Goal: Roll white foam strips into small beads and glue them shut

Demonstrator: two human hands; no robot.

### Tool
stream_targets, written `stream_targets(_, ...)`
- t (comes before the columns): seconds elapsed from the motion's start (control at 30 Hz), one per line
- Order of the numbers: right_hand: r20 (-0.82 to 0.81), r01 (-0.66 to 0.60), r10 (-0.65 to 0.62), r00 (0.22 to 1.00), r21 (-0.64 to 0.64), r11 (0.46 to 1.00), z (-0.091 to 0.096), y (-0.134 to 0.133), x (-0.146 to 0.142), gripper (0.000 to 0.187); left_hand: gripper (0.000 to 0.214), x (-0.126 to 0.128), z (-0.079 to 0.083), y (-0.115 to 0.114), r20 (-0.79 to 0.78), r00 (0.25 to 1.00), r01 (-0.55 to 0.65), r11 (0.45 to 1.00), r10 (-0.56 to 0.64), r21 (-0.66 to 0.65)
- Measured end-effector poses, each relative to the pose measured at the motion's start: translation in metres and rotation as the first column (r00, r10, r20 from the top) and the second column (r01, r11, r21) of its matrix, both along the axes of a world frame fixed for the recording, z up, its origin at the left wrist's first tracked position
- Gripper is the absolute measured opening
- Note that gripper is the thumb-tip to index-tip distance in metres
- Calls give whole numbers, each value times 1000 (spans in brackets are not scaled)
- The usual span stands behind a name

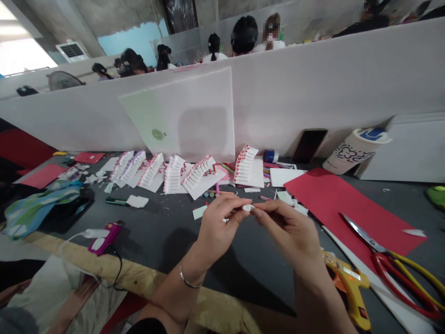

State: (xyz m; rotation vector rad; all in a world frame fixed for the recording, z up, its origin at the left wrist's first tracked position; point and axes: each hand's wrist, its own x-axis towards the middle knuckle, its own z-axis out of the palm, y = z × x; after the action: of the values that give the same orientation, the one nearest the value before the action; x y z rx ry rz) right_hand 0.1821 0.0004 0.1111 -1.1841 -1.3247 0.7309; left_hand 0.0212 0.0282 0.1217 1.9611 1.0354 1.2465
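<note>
Piece (247, 208), small, white, pinched between left fingers (237, 202) and right fingers (267, 221).

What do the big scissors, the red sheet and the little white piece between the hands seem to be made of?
Scissors: grey, glinting blades suggest polished metal; the smooth red and yellow handles may be plastic or coated metal.
Red sheet: probably matte paper or card, being flat, evenly coloured and straight-edged.
White piece: possibly paper, from its pale look, but too small and covered to be sure.
</note>
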Motion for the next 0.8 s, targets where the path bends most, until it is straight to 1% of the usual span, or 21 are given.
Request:
stream_targets(0.1,73,39,-42,996,42,998,3,-2,-3,9,16,1,-2,0,62,998,-10,998,14,-62)
stream_targets(0.2,89,43,-47,995,46,998,4,-3,-4,9,15,2,-2,0,108,994,-17,998,23,-60)
stream_targets(0.27,82,26,-29,996,28,999,4,-3,-3,10,15,2,-1,0,119,993,-14,998,22,-64)
stream_targets(0.43,72,-68,71,995,-45,997,3,-4,3,16,17,0,0,1,113,993,-4,995,15,-95)
stream_targets(0.6,94,-114,122,988,-81,990,2,-4,6,20,13,-1,0,-2,41,999,-11,997,14,-80)
stream_targets(0.7,96,-109,119,988,-103,989,0,-2,6,22,10,1,0,-2,-47,999,-22,998,20,-55)
stream_targets(0.8,87,-66,76,993,-112,991,-2,1,5,24,22,1,1,-2,-173,985,32,999,-25,40)
